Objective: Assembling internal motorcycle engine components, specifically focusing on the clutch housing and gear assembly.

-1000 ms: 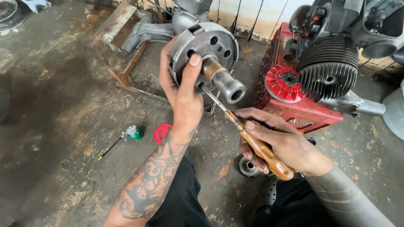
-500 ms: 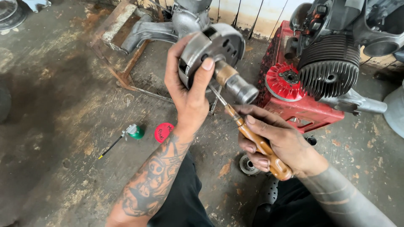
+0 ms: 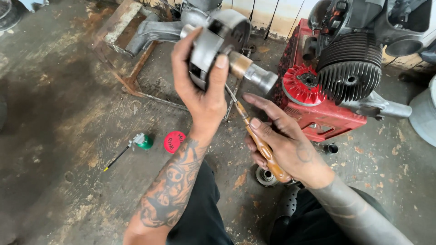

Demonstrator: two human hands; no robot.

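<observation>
My left hand [image 3: 200, 93] grips a grey metal drum-shaped engine part [image 3: 218, 41], tilted, with a brass-and-steel shaft [image 3: 254, 72] sticking out to the right. My right hand [image 3: 284, 145] holds a screwdriver with a brown wooden handle [image 3: 265, 154]; its blade points up toward the part near the base of the shaft. The index finger of my right hand is stretched out above the blade. Where the blade's tip rests is hidden behind my left hand.
A red small engine [image 3: 331, 90] with a black finned cylinder [image 3: 349, 68] stands at the right. On the stained concrete floor lie a green-capped tool [image 3: 138, 143], a red round lid [image 3: 175, 141], a small metal fitting [image 3: 265, 177] and a rusty metal frame [image 3: 131, 68].
My left hand has turned the metal part so its face points away and lifted it nearer the camera. My right hand has loosened, with the index finger now extended.
</observation>
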